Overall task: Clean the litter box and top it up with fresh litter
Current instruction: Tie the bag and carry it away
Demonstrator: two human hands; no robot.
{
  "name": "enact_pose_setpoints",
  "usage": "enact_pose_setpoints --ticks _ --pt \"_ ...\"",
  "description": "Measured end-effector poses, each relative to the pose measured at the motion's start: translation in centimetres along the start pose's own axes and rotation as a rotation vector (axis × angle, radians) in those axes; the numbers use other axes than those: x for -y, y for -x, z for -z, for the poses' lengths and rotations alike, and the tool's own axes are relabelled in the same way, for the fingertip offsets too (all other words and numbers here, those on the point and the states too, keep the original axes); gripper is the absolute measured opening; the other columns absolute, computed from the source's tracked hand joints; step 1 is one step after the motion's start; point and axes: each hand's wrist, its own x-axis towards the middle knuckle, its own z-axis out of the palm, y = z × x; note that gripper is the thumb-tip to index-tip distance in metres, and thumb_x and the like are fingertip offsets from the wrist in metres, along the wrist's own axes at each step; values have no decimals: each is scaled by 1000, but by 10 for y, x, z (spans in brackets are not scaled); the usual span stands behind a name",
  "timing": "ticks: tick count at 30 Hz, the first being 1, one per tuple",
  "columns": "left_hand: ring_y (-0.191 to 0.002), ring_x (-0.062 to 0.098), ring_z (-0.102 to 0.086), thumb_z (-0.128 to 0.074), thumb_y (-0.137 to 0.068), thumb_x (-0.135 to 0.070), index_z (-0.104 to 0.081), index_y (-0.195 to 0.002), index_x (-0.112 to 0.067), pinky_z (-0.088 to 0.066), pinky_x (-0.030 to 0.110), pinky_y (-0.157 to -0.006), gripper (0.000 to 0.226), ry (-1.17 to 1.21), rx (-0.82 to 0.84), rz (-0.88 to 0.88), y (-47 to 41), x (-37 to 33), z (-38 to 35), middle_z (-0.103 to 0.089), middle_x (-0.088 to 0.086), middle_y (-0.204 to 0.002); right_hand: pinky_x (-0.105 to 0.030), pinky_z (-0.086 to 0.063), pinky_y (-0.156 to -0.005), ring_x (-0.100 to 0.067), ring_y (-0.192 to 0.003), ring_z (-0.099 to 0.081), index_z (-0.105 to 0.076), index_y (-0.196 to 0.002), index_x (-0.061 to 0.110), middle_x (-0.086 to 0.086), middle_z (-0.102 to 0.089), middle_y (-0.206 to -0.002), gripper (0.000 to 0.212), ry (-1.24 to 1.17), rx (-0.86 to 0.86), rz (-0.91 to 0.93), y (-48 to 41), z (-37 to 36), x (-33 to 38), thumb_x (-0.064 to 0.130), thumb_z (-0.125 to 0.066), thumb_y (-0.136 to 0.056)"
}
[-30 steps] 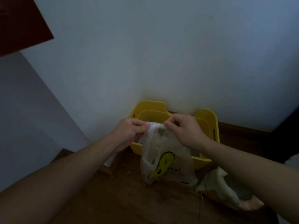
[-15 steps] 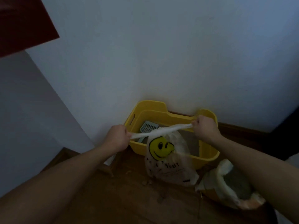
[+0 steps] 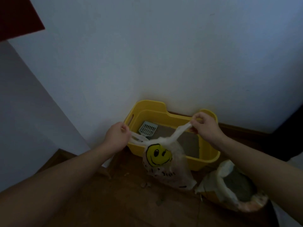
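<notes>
A yellow litter box [image 3: 211, 158] stands against the white wall, with grey litter [image 3: 188, 141] inside and a pale slotted scoop [image 3: 148, 129] leaning in its left end. In front of it sits a white plastic bag with a yellow smiley face [image 3: 165, 163], its top knotted. My left hand [image 3: 117, 136] grips the bag's left handle, and my right hand [image 3: 205, 126] pinches the right handle, higher up. The two handles are stretched apart over the box.
An open sack of grey litter [image 3: 234, 188] lies on the wooden floor at the lower right. Crumbs of litter [image 3: 145, 184] are scattered on the floor before the box. A wall corner closes the left side; something dark stands at the far right.
My hands went from together at the bag's top to wide apart, drawing the handles taut. Since half a second ago the right hand has risen a little.
</notes>
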Motion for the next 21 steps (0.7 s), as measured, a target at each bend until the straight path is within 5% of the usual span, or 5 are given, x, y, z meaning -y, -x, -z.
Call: enact_pose_setpoints --ticks 7,12,14,17,21 --pt "-58 23 -57 -67 -80 1 -52 -84 -13 -47 33 -57 21 592 157 96 15 -61 3 -65 17 -70 -27 -54 -54 -18 -64 -63 -56 -89 12 -12 -64 -78 14 -363 160 -152 18 -22 42 0 -57 -95" --pt "-55 19 -61 -65 -89 1 -52 -98 -12 -56 35 -56 21 818 300 107 37 -90 6 -70 17 -95 -32 -46 -56 -20 -64 -57 -58 -97 10 -8 -62 -77 27 -380 196 -235 27 -25 59 -13 -53 -85" --pt "-60 24 -65 -63 -92 -1 -56 -97 -10 -58 37 -61 12 861 364 84 45 -99 5 -72 17 -102 -32 -44 -54 -19 -58 -55 -60 -86 9 -9 -59 -68 15 -285 187 -189 31 -27 63 -6 -61 -86" --pt "-66 27 -69 -54 -94 5 -61 -96 -7 -60 37 -58 14 877 416 45 53 -105 3 -73 18 -107 -28 -32 -46 -17 -46 -43 -53 -63 13 -7 -45 -54 26 -149 175 -171 33 -29 68 9 -68 -84" --pt "-65 20 -71 -59 -85 18 -62 -90 -8 -58 30 -51 27 793 351 -45 61 -105 -1 -73 10 -104 -27 -34 -47 -17 -42 -46 -54 -59 14 -6 -51 -51 33 -160 201 -249 38 -25 79 23 -64 -89"
